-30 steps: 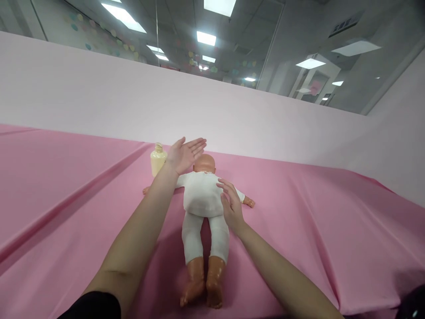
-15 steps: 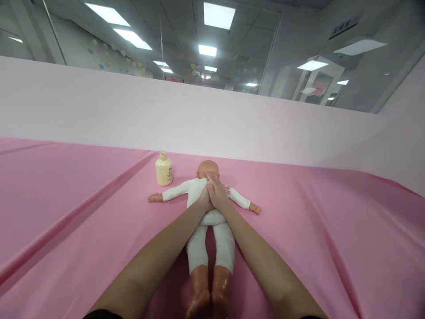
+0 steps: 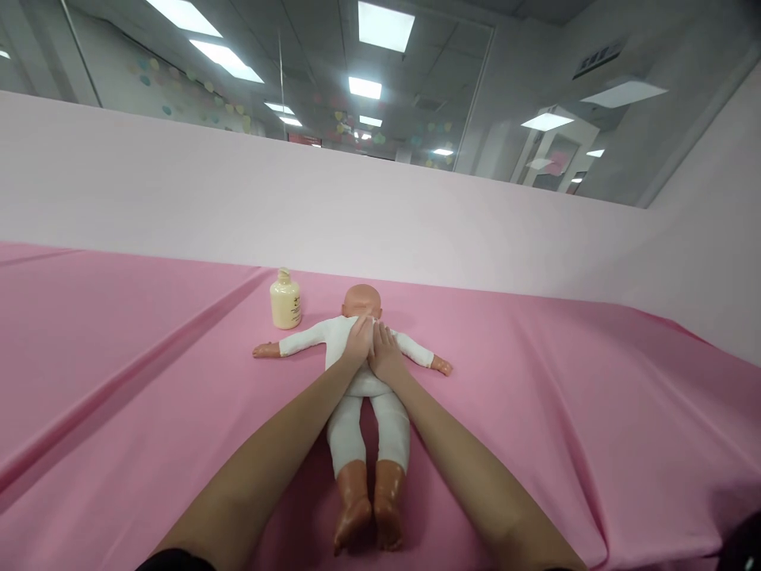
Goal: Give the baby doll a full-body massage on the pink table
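A baby doll (image 3: 364, 386) in a white suit lies face down on a pink sheet (image 3: 178, 412), its head at the far end and its bare feet towards me. Both arms of the doll stretch out sideways. My left hand (image 3: 359, 341) rests flat on the doll's upper back, left of the middle, fingers stretched towards the neck. Beside it, my right hand (image 3: 385, 353) lies flat on the right half of the back with its fingers extended. The two hands are side by side, very close together. Neither one grips anything.
A cream pump bottle (image 3: 286, 301) stands upright on the sheet, left of the doll's head. Behind the sheet rises a white wall (image 3: 333, 214) with a glass pane (image 3: 380, 71) above it. Folds run through the sheet on both sides. Something dark (image 3: 743, 543) shows at the lower right corner.
My hands were overlapped on the doll's back; now they lie side by side, the left hand's fingers uncovered. The whole view has shifted slightly.
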Action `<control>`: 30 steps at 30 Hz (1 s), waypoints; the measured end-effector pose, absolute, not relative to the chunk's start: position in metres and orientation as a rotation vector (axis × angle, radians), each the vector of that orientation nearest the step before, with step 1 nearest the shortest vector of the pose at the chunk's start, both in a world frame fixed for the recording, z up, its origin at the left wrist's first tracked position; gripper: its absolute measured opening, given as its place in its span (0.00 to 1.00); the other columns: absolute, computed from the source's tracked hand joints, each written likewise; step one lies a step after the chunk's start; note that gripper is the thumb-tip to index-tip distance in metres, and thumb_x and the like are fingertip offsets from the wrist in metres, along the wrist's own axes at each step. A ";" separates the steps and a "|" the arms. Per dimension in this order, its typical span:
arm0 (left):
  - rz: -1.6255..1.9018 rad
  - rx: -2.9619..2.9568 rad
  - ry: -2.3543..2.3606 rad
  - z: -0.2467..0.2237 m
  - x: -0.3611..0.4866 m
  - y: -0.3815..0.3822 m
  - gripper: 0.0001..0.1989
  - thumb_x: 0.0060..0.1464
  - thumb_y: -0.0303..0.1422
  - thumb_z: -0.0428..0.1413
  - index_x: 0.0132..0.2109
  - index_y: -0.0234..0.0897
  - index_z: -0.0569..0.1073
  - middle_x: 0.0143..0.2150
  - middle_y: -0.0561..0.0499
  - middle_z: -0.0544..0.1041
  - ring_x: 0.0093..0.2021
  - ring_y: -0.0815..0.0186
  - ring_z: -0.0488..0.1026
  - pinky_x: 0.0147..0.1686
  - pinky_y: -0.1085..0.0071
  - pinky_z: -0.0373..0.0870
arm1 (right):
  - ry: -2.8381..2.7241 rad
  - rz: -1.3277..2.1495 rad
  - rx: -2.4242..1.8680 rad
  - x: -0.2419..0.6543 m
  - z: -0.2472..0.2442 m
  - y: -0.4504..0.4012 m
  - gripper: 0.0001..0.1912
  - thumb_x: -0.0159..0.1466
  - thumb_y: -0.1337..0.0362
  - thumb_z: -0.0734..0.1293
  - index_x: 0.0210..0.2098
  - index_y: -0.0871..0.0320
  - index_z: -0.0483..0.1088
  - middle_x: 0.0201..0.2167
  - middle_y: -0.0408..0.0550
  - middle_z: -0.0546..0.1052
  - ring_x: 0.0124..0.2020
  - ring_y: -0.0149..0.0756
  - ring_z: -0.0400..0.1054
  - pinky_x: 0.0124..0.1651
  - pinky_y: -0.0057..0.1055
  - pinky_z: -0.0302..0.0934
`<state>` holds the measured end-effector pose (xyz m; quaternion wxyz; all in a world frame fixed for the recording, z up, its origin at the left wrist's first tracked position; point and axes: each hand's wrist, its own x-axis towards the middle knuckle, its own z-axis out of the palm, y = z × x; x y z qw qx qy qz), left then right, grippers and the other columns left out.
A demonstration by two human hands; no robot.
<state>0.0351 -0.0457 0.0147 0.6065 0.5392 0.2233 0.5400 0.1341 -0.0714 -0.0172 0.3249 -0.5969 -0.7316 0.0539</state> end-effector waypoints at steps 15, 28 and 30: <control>0.850 2.593 1.831 -0.024 -0.002 -0.038 0.31 0.65 0.40 0.36 0.69 0.28 0.48 0.71 0.39 0.44 0.70 0.49 0.41 0.63 0.44 0.45 | -2.548 -0.019 -1.448 0.131 0.009 -0.171 0.34 0.72 0.53 0.49 0.69 0.70 0.40 0.69 0.56 0.38 0.70 0.45 0.28 0.70 0.49 0.32; 0.594 2.799 1.256 -0.030 -0.046 -0.085 0.30 0.66 0.40 0.35 0.70 0.30 0.46 0.71 0.38 0.45 0.71 0.50 0.39 0.63 0.43 0.44 | -2.404 0.035 -1.403 0.120 0.003 -0.073 0.30 0.73 0.53 0.44 0.70 0.60 0.37 0.69 0.47 0.37 0.70 0.37 0.28 0.70 0.42 0.29; 0.627 2.778 1.221 -0.032 -0.050 -0.094 0.32 0.66 0.43 0.35 0.70 0.29 0.45 0.71 0.37 0.45 0.71 0.50 0.39 0.64 0.44 0.45 | -2.235 0.026 -1.577 0.118 -0.003 -0.063 0.32 0.73 0.52 0.45 0.70 0.62 0.36 0.69 0.49 0.36 0.70 0.40 0.28 0.69 0.42 0.31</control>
